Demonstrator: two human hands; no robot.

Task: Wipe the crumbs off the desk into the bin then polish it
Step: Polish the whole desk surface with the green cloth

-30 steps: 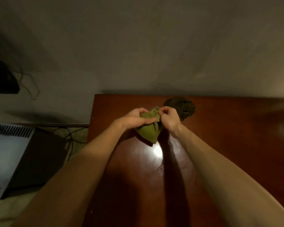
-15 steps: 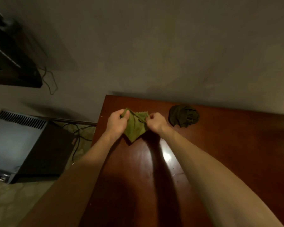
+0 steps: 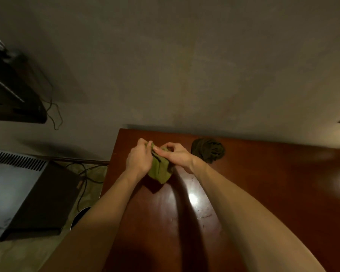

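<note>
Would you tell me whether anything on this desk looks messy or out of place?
A dark cloth lies crumpled in a heap near the back edge of the desk, and pale specks and smears mark the wood beside the glare. The left hand and right hand hold a bunched green cloth; nothing looks damaged.

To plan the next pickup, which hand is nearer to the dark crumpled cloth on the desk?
Right. The right hand sits just left of the dark crumpled cloth; the left hand is farther left, beyond the green cloth both hold.
</note>
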